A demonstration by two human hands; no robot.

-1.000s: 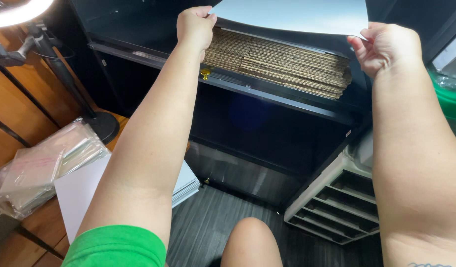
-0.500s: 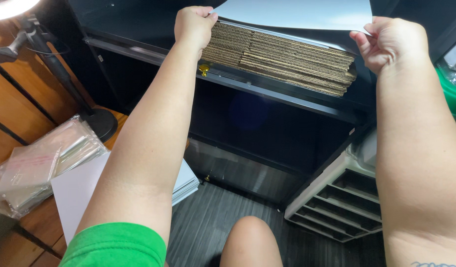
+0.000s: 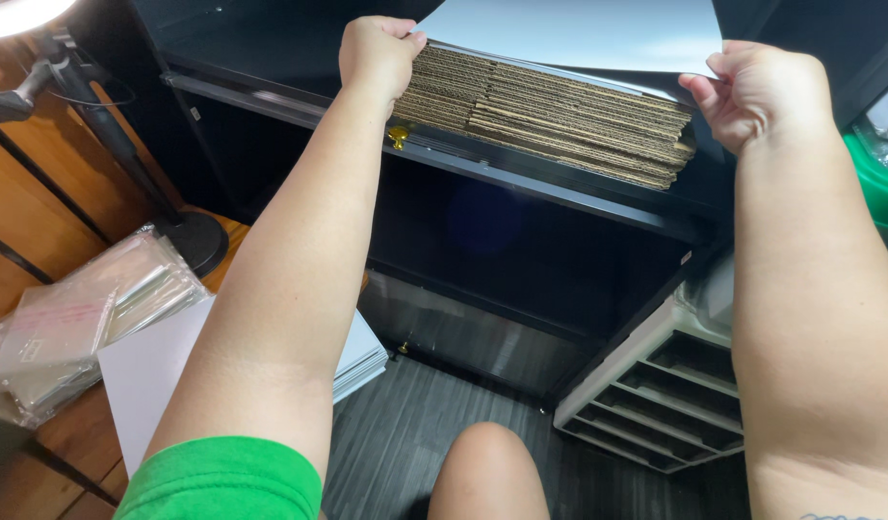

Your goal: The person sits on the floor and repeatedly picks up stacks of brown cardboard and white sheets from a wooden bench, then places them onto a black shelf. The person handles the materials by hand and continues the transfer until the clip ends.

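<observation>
on black shelf: left hand, right hand pinch white sheet over cardboard stack.

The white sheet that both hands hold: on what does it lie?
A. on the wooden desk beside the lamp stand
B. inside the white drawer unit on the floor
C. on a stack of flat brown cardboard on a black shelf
C: the white sheet, gripped by the left hand and the right hand, lies on the cardboard stack on the black shelf.
</observation>
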